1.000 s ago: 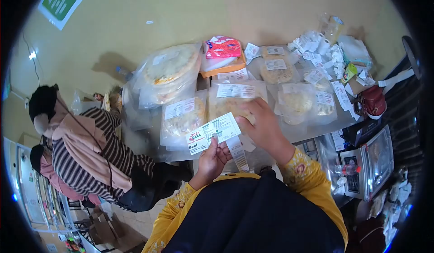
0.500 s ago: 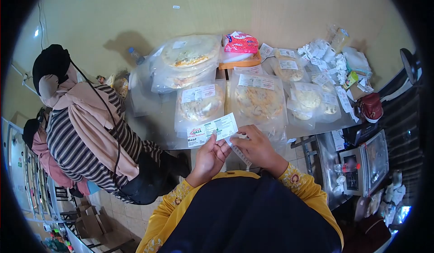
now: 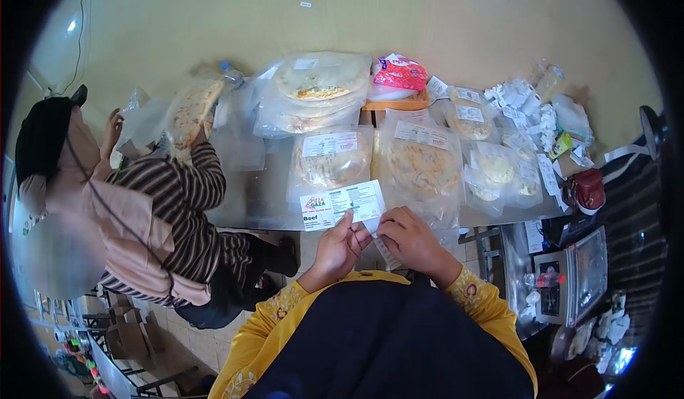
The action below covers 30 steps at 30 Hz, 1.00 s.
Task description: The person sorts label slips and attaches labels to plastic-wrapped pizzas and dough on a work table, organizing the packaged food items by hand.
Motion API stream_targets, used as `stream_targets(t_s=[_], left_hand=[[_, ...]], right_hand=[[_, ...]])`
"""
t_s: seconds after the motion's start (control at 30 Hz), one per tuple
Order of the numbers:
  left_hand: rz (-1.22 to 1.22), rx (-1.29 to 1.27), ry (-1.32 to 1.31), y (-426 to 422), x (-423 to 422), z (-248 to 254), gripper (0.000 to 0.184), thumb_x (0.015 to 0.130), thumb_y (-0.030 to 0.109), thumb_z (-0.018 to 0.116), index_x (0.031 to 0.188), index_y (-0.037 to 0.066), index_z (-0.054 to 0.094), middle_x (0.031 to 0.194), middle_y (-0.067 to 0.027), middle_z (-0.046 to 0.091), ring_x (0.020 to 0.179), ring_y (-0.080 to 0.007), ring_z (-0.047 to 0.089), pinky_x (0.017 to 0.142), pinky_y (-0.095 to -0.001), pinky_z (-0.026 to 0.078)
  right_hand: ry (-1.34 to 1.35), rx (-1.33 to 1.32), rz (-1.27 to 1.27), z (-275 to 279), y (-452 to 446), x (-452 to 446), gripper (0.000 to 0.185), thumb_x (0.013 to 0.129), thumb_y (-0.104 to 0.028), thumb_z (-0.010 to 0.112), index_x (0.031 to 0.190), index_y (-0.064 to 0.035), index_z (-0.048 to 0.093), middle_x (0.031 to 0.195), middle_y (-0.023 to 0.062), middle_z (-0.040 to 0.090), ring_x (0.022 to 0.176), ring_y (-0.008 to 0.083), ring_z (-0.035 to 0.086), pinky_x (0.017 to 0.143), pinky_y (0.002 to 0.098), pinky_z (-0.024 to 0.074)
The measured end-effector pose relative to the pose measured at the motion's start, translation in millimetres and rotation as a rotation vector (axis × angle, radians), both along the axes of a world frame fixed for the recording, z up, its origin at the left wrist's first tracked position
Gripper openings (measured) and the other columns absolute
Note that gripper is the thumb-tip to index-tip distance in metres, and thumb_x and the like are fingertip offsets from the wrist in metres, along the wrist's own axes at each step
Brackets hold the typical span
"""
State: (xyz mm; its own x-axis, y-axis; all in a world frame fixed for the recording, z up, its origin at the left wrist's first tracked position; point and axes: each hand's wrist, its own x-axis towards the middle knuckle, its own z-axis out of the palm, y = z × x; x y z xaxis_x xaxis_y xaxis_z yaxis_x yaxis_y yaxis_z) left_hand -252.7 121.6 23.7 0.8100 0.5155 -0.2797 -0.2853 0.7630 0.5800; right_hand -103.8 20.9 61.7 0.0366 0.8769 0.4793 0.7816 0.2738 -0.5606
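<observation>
A printed white label [image 3: 340,205], reading "Pizza Gaza" and "Beef", is held up over the table's front edge. My left hand [image 3: 333,253] grips its lower edge, thumb on top. The fingers of my right hand [image 3: 415,239] are closed in a pinch at the label's right end. A pale strip [image 3: 387,254], which looks like backing paper, hangs below that hand. Just beyond the label lie a bagged flat pizza [image 3: 330,165] and, to its right, a larger bagged pizza [image 3: 417,162], both with labels on their bags.
Stacked bagged pizzas [image 3: 313,85] stand at the back beside an orange tray [image 3: 395,104] with a pink packet [image 3: 399,73]. Smaller bagged pizzas [image 3: 493,169] and crumpled paper [image 3: 516,98] lie to the right. At left, a co-worker in a striped top [image 3: 153,192] handles a bagged pizza [image 3: 191,114].
The co-worker on the left has turned and leaned to the table, now holding up a bagged pizza. My view has shifted slightly; both my hands stay at the label.
</observation>
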Motion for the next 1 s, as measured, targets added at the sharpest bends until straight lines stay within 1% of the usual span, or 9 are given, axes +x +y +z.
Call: stream_targets(t_s=[0.07, 0.17, 0.23, 0.27, 0.37, 0.47, 0.67, 0.87, 1.0], left_hand=[[0.039, 0.029, 0.026, 0, 4, -3, 0.034, 0.095, 0.027, 0.035, 0.120, 0.004, 0.040, 0.115, -0.0092, 0.053, 0.102, -0.0200, 0.054, 0.089, -0.0335, 0.040], [0.073, 0.081, 0.046, -9, 11, 5, 0.032, 0.094, 0.024, 0.037, 0.120, 0.005, 0.041, 0.115, -0.0079, 0.052, 0.101, -0.0190, 0.054, 0.088, -0.0338, 0.041], [0.056, 0.127, 0.026, -15, 17, 9, 0.031, 0.094, 0.023, 0.037, 0.120, 0.007, 0.041, 0.115, -0.0069, 0.051, 0.101, -0.0182, 0.053, 0.088, -0.0346, 0.041], [0.014, 0.160, 0.026, -16, 15, 3, 0.033, 0.093, 0.028, 0.039, 0.120, 0.009, 0.041, 0.114, -0.0061, 0.050, 0.101, -0.0191, 0.053, 0.086, -0.0361, 0.042], [-0.078, 0.020, -0.003, -11, 14, -5, 0.040, 0.093, 0.038, 0.036, 0.120, 0.010, 0.041, 0.112, -0.0063, 0.051, 0.100, -0.0205, 0.053, 0.084, -0.0376, 0.042], [-0.184, -0.114, -0.170, -6, 12, -5, 0.049, 0.091, 0.048, 0.031, 0.121, 0.010, 0.041, 0.112, -0.0072, 0.052, 0.099, -0.0218, 0.054, 0.082, -0.0388, 0.043], [-0.196, -0.042, 0.036, -6, 21, -4, 0.055, 0.090, 0.053, 0.026, 0.121, 0.010, 0.040, 0.113, -0.0082, 0.052, 0.096, -0.0212, 0.054, 0.080, -0.0397, 0.044], [-0.243, 0.004, 0.081, -8, 22, -11, 0.055, 0.090, 0.053, 0.025, 0.121, 0.011, 0.040, 0.113, -0.0079, 0.052, 0.097, -0.0216, 0.054, 0.081, -0.0398, 0.043], [-0.242, 0.031, 0.136, -9, 23, -13, 0.052, 0.090, 0.052, 0.026, 0.121, 0.012, 0.040, 0.114, -0.0081, 0.051, 0.099, -0.0230, 0.053, 0.083, -0.0418, 0.042]], right_hand=[[0.143, -0.081, 0.008, 9, -2, 3, 0.013, 0.070, 0.001, 0.063, 0.079, -0.0043, 0.055, 0.078, 0.0061, 0.053, 0.075, 0.0215, 0.055, 0.065, 0.0291, 0.0452], [0.837, -0.261, -0.020, 16, 5, 2, 0.010, 0.077, -0.005, 0.062, 0.082, -0.0034, 0.054, 0.075, 0.0032, 0.055, 0.067, 0.0107, 0.054, 0.061, 0.0235, 0.0441], [1.076, -0.242, 0.040, 12, 16, 2, 0.010, 0.079, -0.005, 0.062, 0.084, -0.0019, 0.053, 0.075, 0.0013, 0.055, 0.065, 0.0072, 0.052, 0.060, 0.0209, 0.0430], [1.193, -0.229, 0.074, 7, 20, 3, 0.011, 0.080, -0.006, 0.061, 0.084, -0.0011, 0.053, 0.076, 0.0003, 0.056, 0.063, 0.0055, 0.051, 0.059, 0.0196, 0.0425], [1.282, -0.226, 0.067, -16, 27, 5, 0.012, 0.080, -0.005, 0.061, 0.086, -0.0006, 0.052, 0.074, -0.0002, 0.054, 0.063, 0.0064, 0.052, 0.059, 0.0200, 0.0427], [1.292, -0.295, 0.124, -19, 21, 10, 0.010, 0.080, -0.004, 0.060, 0.085, -0.0021, 0.053, 0.077, 0.0016, 0.055, 0.066, 0.0075, 0.053, 0.061, 0.0215, 0.0444], [0.930, -0.442, 0.129, -17, 22, 23, 0.009, 0.080, -0.008, 0.061, 0.086, -0.0026, 0.056, 0.077, 0.0004, 0.057, 0.068, 0.0064, 0.052, 0.063, 0.0214, 0.0437], [0.758, -0.483, 0.114, -10, 22, 25, 0.003, 0.079, -0.005, 0.059, 0.080, -0.0018, 0.059, 0.072, 0.0007, 0.058, 0.066, 0.0059, 0.052, 0.061, 0.0221, 0.0434], [0.677, -0.514, 0.089, -10, 23, 27, 0.005, 0.077, -0.006, 0.059, 0.079, -0.0013, 0.059, 0.069, 0.0030, 0.059, 0.063, 0.0077, 0.052, 0.060, 0.0235, 0.0436]])
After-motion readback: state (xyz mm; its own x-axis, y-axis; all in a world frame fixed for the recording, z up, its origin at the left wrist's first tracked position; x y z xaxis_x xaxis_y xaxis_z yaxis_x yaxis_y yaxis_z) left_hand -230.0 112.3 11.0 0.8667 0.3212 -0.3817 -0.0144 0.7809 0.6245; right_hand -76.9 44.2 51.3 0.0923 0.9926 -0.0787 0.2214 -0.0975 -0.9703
